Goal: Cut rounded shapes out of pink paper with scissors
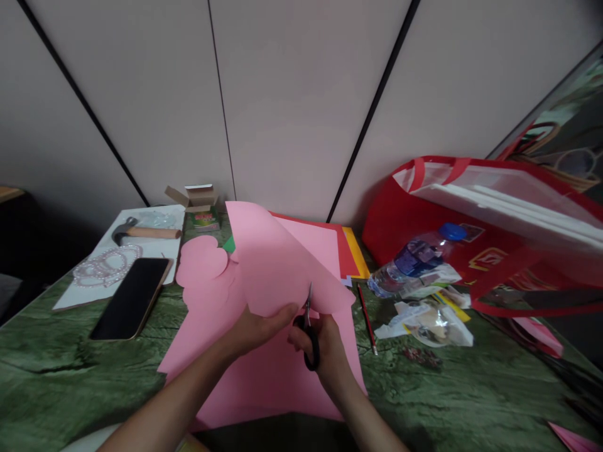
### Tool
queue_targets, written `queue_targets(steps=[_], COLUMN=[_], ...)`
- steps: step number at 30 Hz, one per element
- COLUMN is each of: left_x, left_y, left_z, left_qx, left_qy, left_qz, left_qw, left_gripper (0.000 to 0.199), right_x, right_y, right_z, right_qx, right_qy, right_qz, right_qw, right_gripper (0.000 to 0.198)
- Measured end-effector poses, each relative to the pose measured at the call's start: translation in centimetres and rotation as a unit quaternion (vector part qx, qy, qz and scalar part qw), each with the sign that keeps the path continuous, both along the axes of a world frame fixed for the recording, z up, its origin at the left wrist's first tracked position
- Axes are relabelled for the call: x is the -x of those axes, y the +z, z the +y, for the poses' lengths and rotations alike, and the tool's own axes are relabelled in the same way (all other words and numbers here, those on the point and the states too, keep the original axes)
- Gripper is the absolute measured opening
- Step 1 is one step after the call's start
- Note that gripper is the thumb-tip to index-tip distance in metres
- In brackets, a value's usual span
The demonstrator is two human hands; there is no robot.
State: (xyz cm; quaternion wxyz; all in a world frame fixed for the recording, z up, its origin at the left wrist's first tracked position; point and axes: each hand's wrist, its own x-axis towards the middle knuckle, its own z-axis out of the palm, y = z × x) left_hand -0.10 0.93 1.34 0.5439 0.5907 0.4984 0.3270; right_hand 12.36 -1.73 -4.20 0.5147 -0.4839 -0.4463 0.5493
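Note:
A large sheet of pink paper (277,263) is held up and curls over at its top and right side. My left hand (264,323) grips its lower edge, thumb on the near face and the other fingers hidden behind. In my right hand (325,342) is a pair of scissors (311,342) with black handles, fingers through the loops. The blades point up and away from me, at the sheet's lower edge beside my left thumb. Below both hands lies more pink paper (282,389). Several rounded pink cut-outs (202,260) rest at its upper left.
On the left are a phone (132,298), a hammer (151,232), a string of beads (106,267) and a small open box (205,216). To the right are a pencil (367,320), a water bottle (414,260), crumpled wrappers (431,323) and a red bag (485,251). A wall stands behind.

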Motion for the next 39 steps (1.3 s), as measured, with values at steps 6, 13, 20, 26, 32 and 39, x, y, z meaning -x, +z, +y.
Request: queue_targets(steps=[6, 13, 20, 26, 32, 39], left_x=[-0.2, 0.2, 0.4, 0.9, 1.0, 1.2], left_y=[0.0, 0.0, -0.4, -1.1, -1.5, -1.8], left_z=[-0.2, 0.0, 0.1, 0.3, 0.5, 0.7], left_qx=[-0.024, 0.002, -0.026, -0.034, -0.057, -0.083], left_qy=[0.035, 0.020, 0.027, 0.016, 0.018, 0.027], left_qz=[-0.047, -0.022, -0.031, -0.006, -0.001, -0.002], left_qw=[0.998, 1.000, 0.999, 0.999, 0.998, 0.996], left_gripper=[0.026, 0.021, 0.022, 0.023, 0.022, 0.023], right_x=[-0.1, 0.0, -0.1, 0.0, -0.1, 0.0], right_y=[0.6, 0.8, 0.5, 1.0, 0.8, 0.7], right_z=[-0.1, -0.3, -0.1, -0.2, -0.2, -0.3], right_qx=[0.001, 0.005, 0.009, 0.011, 0.011, 0.016], right_qy=[0.000, 0.006, 0.023, 0.019, 0.025, 0.017], right_qz=[-0.022, -0.011, -0.019, -0.026, -0.015, -0.021], right_qw=[1.000, 1.000, 1.000, 0.999, 1.000, 1.000], right_gripper=[0.052, 0.054, 0.051, 0.055, 0.069, 0.073])
